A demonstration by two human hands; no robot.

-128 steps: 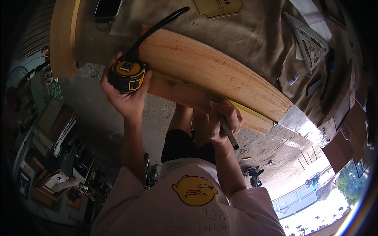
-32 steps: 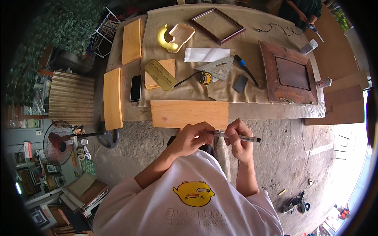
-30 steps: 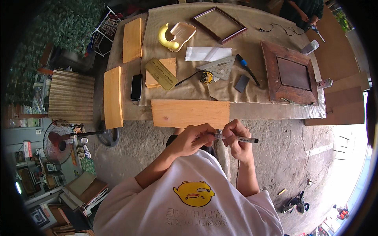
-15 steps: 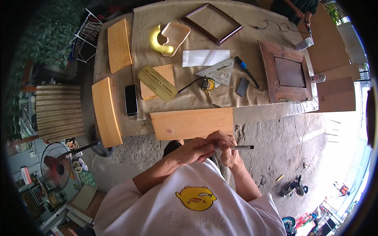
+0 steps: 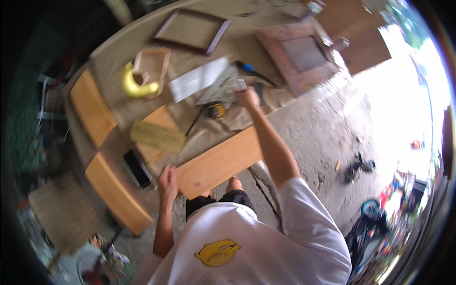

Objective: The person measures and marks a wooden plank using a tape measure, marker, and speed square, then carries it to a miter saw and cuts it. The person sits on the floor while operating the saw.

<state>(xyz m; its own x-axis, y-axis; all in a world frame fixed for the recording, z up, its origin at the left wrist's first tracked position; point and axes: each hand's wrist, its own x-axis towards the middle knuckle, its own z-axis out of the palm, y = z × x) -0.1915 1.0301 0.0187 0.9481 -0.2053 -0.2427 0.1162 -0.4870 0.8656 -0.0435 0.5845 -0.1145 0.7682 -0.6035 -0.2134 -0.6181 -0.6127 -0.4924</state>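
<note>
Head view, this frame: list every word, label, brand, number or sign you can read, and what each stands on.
None can be read.
Gold-coloured plate: dark lettering, too blurred.
White shirt: faint marks below the yellow cartoon print, unreadable.
Tape measure: any marking on its face is too small and blurred.
Wooden board by the left hand: no writing visible.

On my feed, rough grey floor (image 5: 313, 137) runs along the near edge of the cloth-covered table (image 5: 185, 61). Brown panels (image 5: 349, 28) stand past its far right corner; I make out a blurred rack (image 5: 52, 115) beyond its left edge, and glaring daylight (image 5: 418, 102) at right.
</note>
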